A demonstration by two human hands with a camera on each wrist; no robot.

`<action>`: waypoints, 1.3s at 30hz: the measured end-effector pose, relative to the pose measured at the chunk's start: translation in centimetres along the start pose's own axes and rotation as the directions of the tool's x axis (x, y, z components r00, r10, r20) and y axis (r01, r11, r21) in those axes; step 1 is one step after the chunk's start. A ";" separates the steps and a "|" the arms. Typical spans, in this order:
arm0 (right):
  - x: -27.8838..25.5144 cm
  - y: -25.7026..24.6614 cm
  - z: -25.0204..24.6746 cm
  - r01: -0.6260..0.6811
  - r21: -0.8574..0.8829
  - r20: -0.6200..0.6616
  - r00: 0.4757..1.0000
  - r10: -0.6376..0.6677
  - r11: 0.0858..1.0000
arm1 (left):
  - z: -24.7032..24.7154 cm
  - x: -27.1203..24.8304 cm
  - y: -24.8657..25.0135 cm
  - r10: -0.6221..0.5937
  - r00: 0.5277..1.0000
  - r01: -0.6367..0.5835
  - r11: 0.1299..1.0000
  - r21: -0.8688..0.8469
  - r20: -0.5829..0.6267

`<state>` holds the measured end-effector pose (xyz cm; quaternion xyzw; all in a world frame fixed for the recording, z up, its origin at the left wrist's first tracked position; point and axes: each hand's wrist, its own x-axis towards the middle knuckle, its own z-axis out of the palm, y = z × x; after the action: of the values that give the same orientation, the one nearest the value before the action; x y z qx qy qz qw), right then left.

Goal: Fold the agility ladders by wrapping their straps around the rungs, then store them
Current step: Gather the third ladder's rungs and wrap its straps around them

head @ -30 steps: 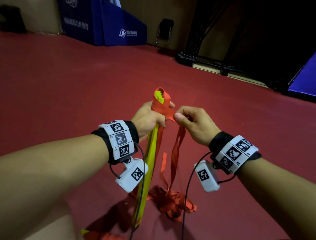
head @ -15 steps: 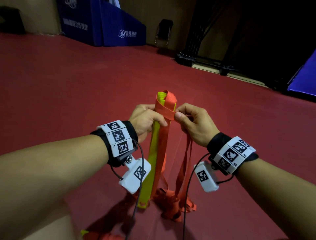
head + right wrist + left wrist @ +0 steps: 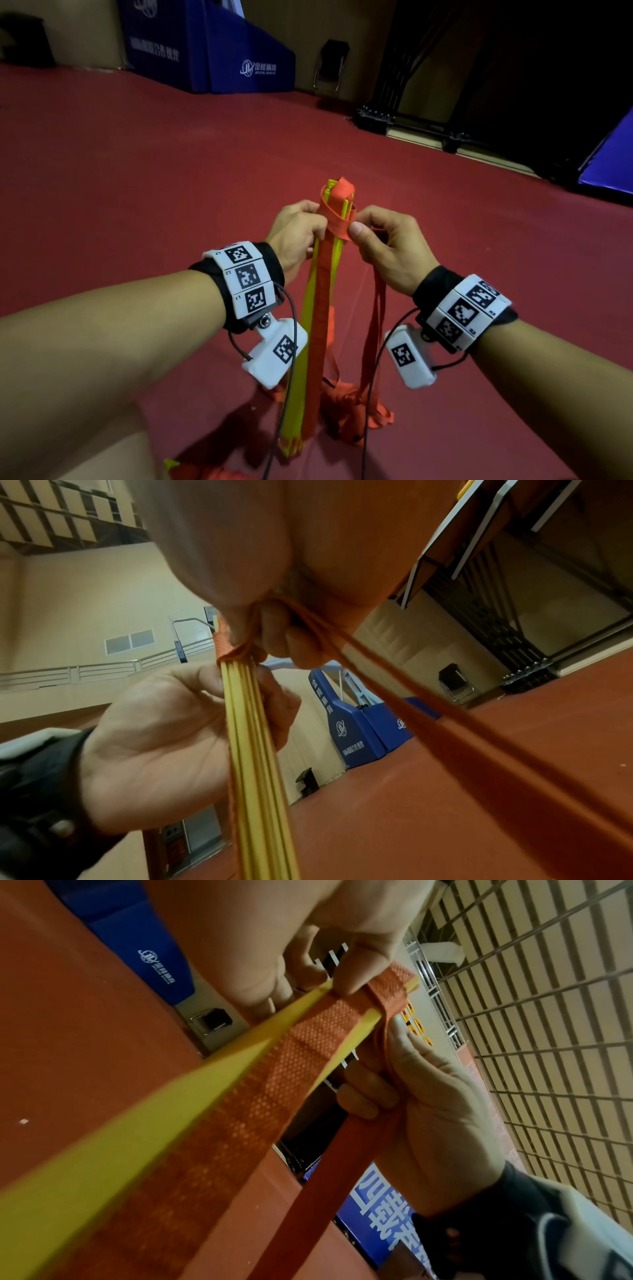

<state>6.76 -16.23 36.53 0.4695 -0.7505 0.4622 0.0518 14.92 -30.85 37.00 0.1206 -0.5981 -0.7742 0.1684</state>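
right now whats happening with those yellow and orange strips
A person is bundling an agility ladder. The left hand grips the stacked yellow rungs near their top, holding them upright over the red floor. The right hand pinches the orange strap, which already loops around the top of the rungs. The rest of the strap hangs down to a loose heap on the floor, so the wrapping has only begun.

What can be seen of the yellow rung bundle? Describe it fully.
The bundle of flat yellow plastic rungs stands nearly upright, its lower end down at the red floor. Several thin slats lie stacked edge to edge. Orange woven strap wraps its top. The left hand holds it; the right hand pinches the strap.
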 end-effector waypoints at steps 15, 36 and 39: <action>-0.4 0.5 0.0 0.033 -0.119 -0.230 0.971 -0.060 0.992 | -0.4 0.1 -2.1 0.245 0.958 -0.278 0.920 0.277 0.150; -0.4 1.4 -0.5 0.002 -0.177 0.037 0.999 0.005 0.984 | -1.0 1.4 -3.2 0.220 0.959 -0.274 0.877 0.395 0.177; -0.4 1.1 -0.5 -0.101 0.006 0.068 0.993 0.101 0.995 | -0.9 1.5 -3.2 0.176 0.960 -0.236 0.927 0.290 0.220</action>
<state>5.94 -15.40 35.88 0.4466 -0.7724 0.4516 0.0008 13.55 -31.55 33.73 0.0076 -0.7359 -0.6554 0.1700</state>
